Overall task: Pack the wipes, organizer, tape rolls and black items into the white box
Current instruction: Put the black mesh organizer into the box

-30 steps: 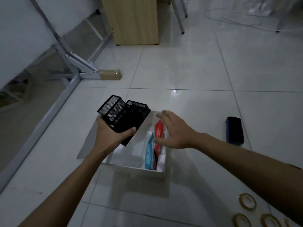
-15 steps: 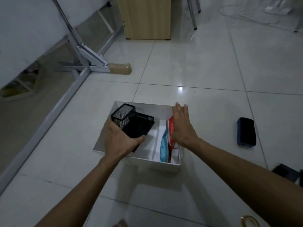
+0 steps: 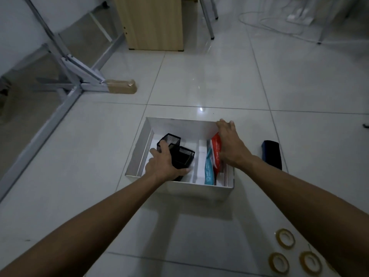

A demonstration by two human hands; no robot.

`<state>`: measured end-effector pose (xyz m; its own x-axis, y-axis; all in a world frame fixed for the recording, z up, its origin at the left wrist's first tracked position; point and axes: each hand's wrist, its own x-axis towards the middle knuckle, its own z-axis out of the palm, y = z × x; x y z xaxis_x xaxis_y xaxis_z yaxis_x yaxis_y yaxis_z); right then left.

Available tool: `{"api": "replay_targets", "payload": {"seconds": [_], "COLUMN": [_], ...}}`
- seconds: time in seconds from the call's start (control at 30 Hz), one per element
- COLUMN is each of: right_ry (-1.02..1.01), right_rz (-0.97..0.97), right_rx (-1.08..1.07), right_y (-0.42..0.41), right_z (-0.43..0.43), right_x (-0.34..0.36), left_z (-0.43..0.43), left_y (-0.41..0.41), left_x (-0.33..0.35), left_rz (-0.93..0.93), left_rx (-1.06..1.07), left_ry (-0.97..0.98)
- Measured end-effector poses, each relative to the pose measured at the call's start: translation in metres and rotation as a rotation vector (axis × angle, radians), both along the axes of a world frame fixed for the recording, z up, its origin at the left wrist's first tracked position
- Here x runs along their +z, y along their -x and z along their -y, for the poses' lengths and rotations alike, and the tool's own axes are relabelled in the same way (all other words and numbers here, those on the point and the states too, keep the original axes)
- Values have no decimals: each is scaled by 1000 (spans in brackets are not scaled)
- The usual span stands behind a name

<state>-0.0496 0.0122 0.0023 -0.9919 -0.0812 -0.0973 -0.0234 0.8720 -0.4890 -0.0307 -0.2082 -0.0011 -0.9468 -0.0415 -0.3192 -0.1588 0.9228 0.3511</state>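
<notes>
- Box contents first, head view being the only one: white box (image 3: 180,127) sits open on the tiled floor (image 3: 219,76), flaps up at the far and left sides.
- Inside on the left there's the black mesh organizer (image 3: 176,151), tall compartment toward the far side, lower one nearer the middle. It's down between the box walls; can't quite tell if it's resting flat on the bottom.
- Right side of the box has the wipes standing on edge: a red pack (image 3: 216,151) and a teal pack (image 3: 208,169) just beside it, touching. They're tucked against the right wall.
- Left hand (image 3: 163,164) is reaching into the box, fingers wrapped over the top and near side of the organizer, so it's grasping it.
- Right hand (image 3: 229,146) lies palm-down over the red pack, fingertips up on the far right corner of the box's back flap. Pressing or bracing, fingers fairly flat, not clenched round anything.
- Outside the box: a dark blue-black item (image 3: 271,153) on the floor just right of it, well clear of the hands.
- Three tape rolls (image 3: 285,238) lie flat on the floor near the bottom right, close together.
</notes>
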Motion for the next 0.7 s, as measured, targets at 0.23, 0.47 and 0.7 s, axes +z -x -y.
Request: {"api": "replay_targets", "payload": {"seconds": [0.23, 0.47, 0.7], "right_ry": [23, 29, 2], "right_rz": [19, 15, 12], "right_rx": [33, 43, 57], "right_y": [9, 12, 15], "right_z": [-34, -42, -46], "right_x": [4, 2, -3], "left_z": [-29, -36, -17], "left_y": [8, 39, 65], "left_x": [-6, -10, -9], "left_rz": [-22, -215, -78], "left_rx": [-166, -616, -675], "left_ry": [58, 509, 484]}}
